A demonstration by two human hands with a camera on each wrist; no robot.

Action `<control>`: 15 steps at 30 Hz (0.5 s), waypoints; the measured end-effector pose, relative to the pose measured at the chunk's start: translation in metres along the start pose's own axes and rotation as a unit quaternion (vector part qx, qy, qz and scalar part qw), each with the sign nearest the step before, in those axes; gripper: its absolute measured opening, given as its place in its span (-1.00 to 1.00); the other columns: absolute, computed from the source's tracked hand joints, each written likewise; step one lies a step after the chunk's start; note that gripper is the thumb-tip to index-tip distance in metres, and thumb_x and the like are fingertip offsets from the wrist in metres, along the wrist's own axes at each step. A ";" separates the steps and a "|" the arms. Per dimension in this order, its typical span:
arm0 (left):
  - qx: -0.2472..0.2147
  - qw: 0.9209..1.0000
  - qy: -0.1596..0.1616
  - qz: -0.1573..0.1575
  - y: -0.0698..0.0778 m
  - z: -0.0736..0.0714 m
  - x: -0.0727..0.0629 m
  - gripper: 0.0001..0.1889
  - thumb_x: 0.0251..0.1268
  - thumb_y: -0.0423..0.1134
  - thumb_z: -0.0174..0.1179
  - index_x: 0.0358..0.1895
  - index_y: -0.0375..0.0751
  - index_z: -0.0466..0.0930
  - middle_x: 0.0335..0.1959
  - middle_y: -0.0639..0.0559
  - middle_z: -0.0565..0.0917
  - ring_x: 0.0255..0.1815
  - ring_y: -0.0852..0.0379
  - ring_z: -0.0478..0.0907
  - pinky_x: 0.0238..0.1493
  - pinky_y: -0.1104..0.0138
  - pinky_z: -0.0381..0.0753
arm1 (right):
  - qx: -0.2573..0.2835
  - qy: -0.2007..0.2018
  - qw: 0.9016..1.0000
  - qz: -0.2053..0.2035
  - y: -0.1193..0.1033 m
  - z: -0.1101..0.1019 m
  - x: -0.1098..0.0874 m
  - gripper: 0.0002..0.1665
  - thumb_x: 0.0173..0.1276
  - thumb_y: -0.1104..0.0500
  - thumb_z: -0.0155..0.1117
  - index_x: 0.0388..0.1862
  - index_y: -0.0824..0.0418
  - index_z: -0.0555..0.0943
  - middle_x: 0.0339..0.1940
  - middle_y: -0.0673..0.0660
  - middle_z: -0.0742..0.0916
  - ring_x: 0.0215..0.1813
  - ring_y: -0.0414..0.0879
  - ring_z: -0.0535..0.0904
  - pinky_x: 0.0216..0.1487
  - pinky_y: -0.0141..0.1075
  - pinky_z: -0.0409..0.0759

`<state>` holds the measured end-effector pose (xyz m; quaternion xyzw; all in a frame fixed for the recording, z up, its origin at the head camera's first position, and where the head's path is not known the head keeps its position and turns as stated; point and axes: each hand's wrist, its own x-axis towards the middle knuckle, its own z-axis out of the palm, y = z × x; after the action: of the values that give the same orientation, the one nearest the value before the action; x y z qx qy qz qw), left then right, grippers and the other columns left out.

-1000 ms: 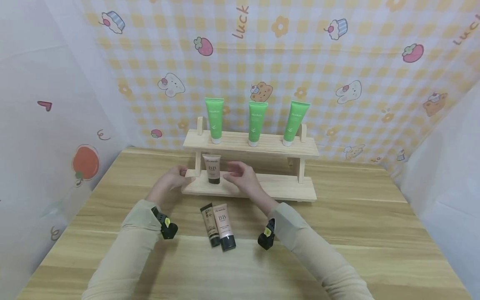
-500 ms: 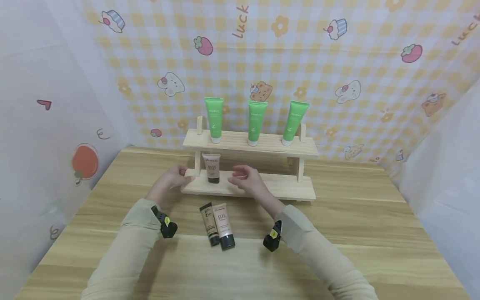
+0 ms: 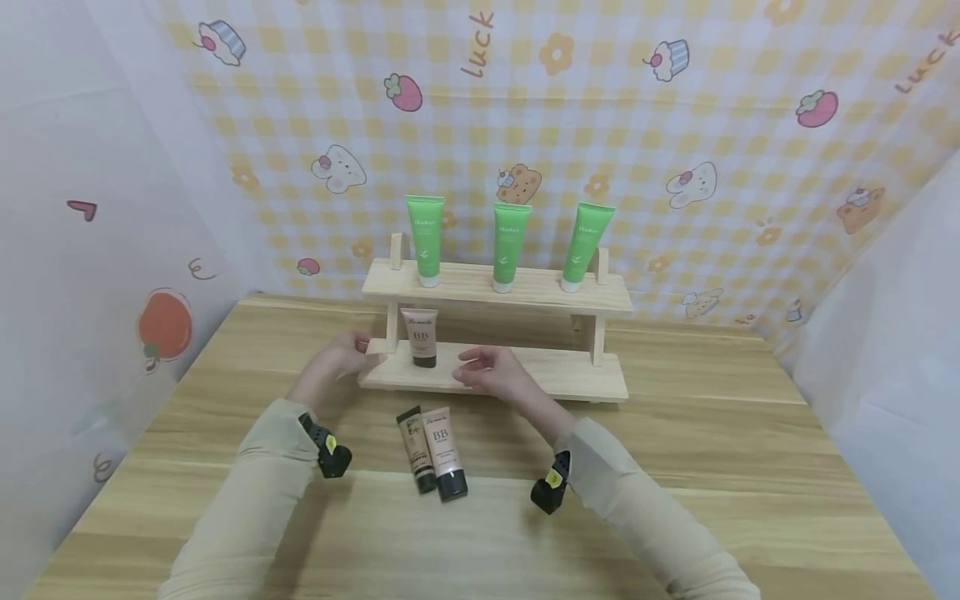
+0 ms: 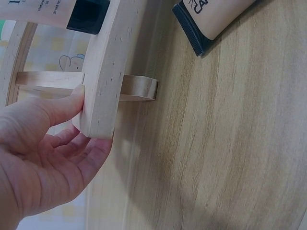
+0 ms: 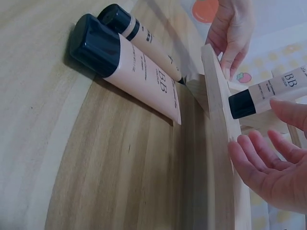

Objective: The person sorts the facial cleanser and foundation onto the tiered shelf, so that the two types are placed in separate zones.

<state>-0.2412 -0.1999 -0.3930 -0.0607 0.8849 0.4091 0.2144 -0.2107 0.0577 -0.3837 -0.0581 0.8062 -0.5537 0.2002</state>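
Note:
A two-tier wooden display shelf (image 3: 555,372) stands on the table. My left hand (image 3: 341,354) grips the left end of its lower board, thumb on top and fingers underneath in the left wrist view. A pink BB cream tube (image 3: 422,335) stands cap-down near that end. To its right, my right hand (image 3: 497,372) holds nothing, its fingers loosely bent over the lower board and apart from the tube. In the right wrist view, the fingertips (image 5: 235,149) are close to the board; whether they touch it I cannot tell.
Three green tubes (image 3: 510,247) stand cap-down on the upper board. In front of the shelf, a larger BB cream tube (image 3: 444,450) and a slimmer beige tube (image 3: 416,448) with black ends lie side by side on the wooden table (image 3: 720,467). A checked cloth (image 3: 600,133) hangs behind.
My right hand has drawn away from the standing BB cream tube, to the right and slightly toward me. The left hand keeps its grip on the shelf, and the tubes stay put.

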 end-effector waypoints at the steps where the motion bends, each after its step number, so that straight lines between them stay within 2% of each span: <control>1: -0.001 1.000 -0.001 0.000 0.000 0.000 0.000 -0.35 0.30 -0.20 0.04 0.30 -0.55 0.02 0.22 -0.45 0.28 0.22 -0.27 0.31 0.24 0.07 0.37 | -0.001 -0.002 1.000 0.005 0.000 0.000 -0.001 -0.52 0.20 0.16 0.27 0.09 0.30 0.49 -0.08 0.27 0.67 -0.16 -0.05 0.65 -0.15 -0.26 0.67; 8: -0.004 1.000 0.000 -0.007 0.001 -0.001 -0.002 -0.34 0.28 -0.20 0.07 0.30 -0.54 0.03 0.23 -0.45 0.28 0.22 -0.27 0.32 0.25 0.07 0.37 | 0.004 -0.035 0.999 0.022 0.003 0.004 -0.008 -0.54 0.20 0.18 0.27 0.07 0.34 0.50 -0.07 0.31 0.68 -0.08 0.11 0.65 -0.16 -0.22 0.67; 11: -0.005 1.000 -0.005 -0.005 -0.002 -0.001 0.003 -0.30 0.25 -0.16 0.12 0.30 -0.54 0.05 0.21 -0.44 0.30 0.20 -0.25 0.34 0.23 0.08 0.39 | 0.005 -0.046 0.999 0.026 0.007 0.005 -0.010 -0.55 0.20 0.18 0.26 0.05 0.35 0.50 -0.09 0.33 0.68 -0.06 0.16 0.64 -0.16 -0.20 0.67; 12: -0.005 1.000 -0.006 0.004 -0.007 -0.002 0.009 -0.27 0.21 -0.11 0.16 0.28 -0.54 0.07 0.17 -0.43 0.34 0.14 -0.22 0.39 0.17 0.11 0.45 | 0.001 -0.049 0.998 0.028 0.008 0.005 -0.011 -0.55 0.19 0.17 0.27 0.04 0.35 0.51 -0.10 0.33 0.69 -0.06 0.16 0.64 -0.15 -0.19 0.67; 15: -0.002 1.000 -0.008 0.006 -0.009 -0.003 0.011 -0.23 0.17 -0.07 0.20 0.27 -0.54 0.09 0.16 -0.43 0.35 0.12 -0.21 0.41 0.15 0.11 0.46 | -0.019 -0.065 0.997 0.036 0.010 0.007 -0.013 -0.55 0.19 0.15 0.27 0.02 0.35 0.53 -0.12 0.32 0.70 -0.09 0.15 0.65 -0.12 -0.16 0.66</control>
<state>-0.2496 -0.2070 -0.4023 -0.0525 0.8827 0.4125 0.2191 -0.1951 0.0599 -0.3916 -0.0687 0.8032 -0.5259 0.2712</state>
